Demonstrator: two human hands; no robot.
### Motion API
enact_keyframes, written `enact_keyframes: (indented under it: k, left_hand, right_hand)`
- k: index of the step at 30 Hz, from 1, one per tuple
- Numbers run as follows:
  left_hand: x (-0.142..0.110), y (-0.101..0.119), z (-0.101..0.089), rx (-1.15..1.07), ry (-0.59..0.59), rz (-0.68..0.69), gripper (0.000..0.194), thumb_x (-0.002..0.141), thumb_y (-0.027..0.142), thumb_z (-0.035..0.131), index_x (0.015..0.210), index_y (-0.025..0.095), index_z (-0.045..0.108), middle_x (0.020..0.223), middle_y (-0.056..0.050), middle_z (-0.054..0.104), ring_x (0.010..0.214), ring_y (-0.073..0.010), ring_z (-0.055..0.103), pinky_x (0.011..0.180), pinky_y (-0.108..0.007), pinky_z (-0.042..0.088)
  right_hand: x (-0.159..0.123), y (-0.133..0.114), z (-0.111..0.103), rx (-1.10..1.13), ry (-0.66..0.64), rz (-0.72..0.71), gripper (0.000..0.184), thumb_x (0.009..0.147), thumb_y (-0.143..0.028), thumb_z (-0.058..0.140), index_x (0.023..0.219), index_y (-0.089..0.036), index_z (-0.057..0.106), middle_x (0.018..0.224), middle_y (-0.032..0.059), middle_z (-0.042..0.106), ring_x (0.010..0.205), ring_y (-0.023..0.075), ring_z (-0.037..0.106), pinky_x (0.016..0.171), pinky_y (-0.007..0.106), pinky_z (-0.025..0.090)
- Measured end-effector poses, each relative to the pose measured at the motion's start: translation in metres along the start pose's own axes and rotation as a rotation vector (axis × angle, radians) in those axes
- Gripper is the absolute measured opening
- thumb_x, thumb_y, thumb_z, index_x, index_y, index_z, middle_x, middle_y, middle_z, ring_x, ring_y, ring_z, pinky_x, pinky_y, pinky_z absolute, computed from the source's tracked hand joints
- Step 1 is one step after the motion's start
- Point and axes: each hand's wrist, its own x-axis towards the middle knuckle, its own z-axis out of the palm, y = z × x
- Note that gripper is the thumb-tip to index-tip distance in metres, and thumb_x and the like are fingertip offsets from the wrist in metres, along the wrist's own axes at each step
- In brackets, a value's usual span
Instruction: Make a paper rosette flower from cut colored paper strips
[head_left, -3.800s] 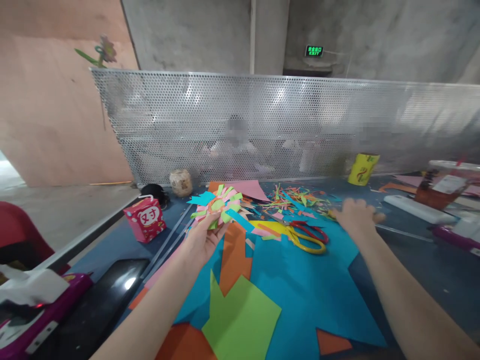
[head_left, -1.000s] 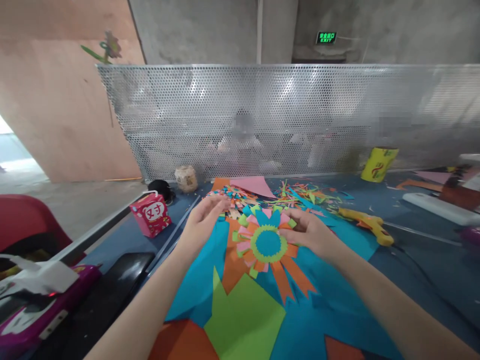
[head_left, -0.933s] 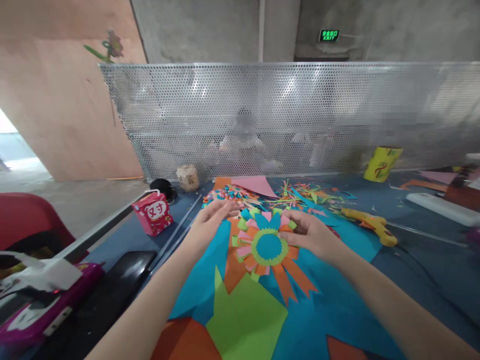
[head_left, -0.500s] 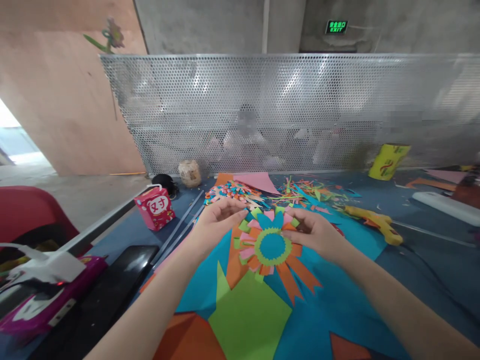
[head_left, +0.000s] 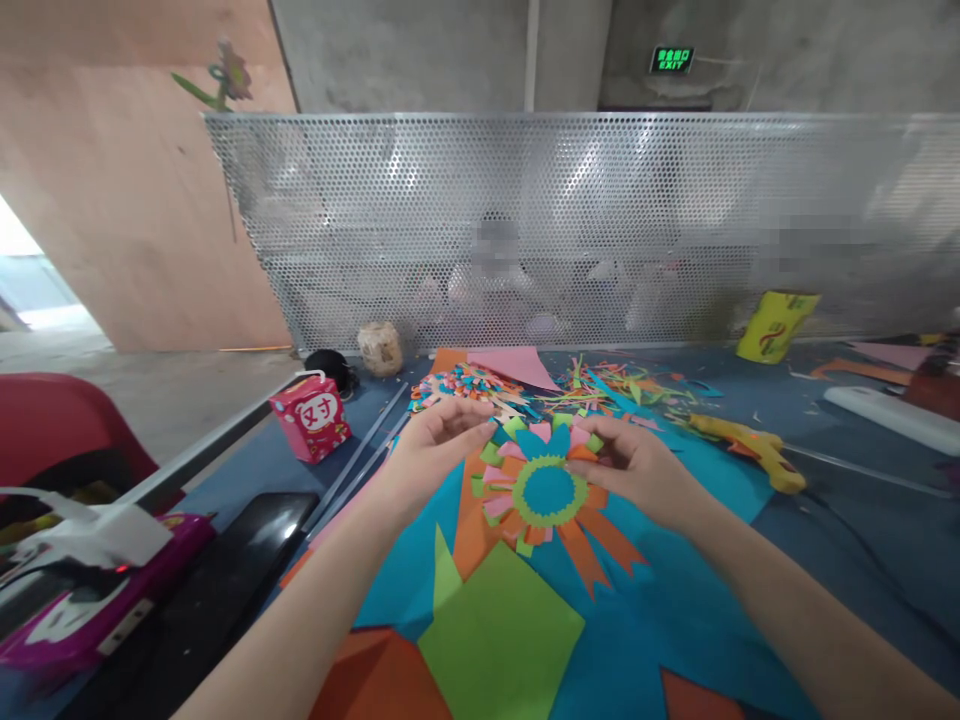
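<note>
A layered rosette (head_left: 549, 491) of felt or paper is held up over the sheets. It has a blue round centre, a scalloped green ring and folded petals in pink, orange, green and blue. Two notched orange tails hang at its lower right. My right hand (head_left: 637, 465) pinches its upper right rim between thumb and fingers. At the upper left rim my left hand (head_left: 439, 445) is closed, thumb and index tips on the edge petals; the exact contact is partly hidden. Beneath lie a green sheet (head_left: 502, 640), a large blue sheet (head_left: 645, 640) and orange pieces (head_left: 386, 675).
Small looped pieces (head_left: 472, 385) and thin offcuts (head_left: 615, 385) lie behind my hands. A yellow glue gun (head_left: 750, 445) rests right, a black phone (head_left: 255, 560) and pink box (head_left: 310, 418) left. A perforated metal screen (head_left: 487, 180) stands behind; a person shows dimly through it.
The rosette has shifted very slightly right and down in view. Both hands keep about the same hold, and the things on the table stay put.
</note>
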Motion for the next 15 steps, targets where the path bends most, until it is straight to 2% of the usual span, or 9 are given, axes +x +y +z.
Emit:
enact_keyframes:
  k: [6, 15]
  left_hand:
    - [-0.0001, 0.0008, 0.0001, -0.001, -0.017, 0.008, 0.02, 0.067, 0.025, 0.064, 0.084, 0.016, 0.061, 0.078, -0.002, 0.066, 0.074, -0.0117, 0.059, 0.071, -0.024, 0.044]
    - [-0.0012, 0.0002, -0.0012, 0.005, -0.057, 0.04, 0.018, 0.07, 0.025, 0.062, 0.086, 0.018, 0.061, 0.076, -0.002, 0.065, 0.073, -0.0115, 0.059, 0.07, -0.024, 0.045]
  right_hand:
    - [-0.0013, -0.0021, -0.0002, 0.004, 0.017, -0.036, 0.017, 0.068, -0.032, 0.061, 0.077, -0.02, 0.052, 0.07, -0.0019, 0.05, 0.059, 0.0088, 0.046, 0.051, 0.02, 0.04]
    - [-0.0022, -0.0087, -0.0016, -0.034, 0.054, -0.064, 0.012, 0.068, -0.027, 0.06, 0.069, -0.02, 0.05, 0.064, -0.0036, 0.047, 0.052, 0.0072, 0.041, 0.044, 0.019, 0.035]
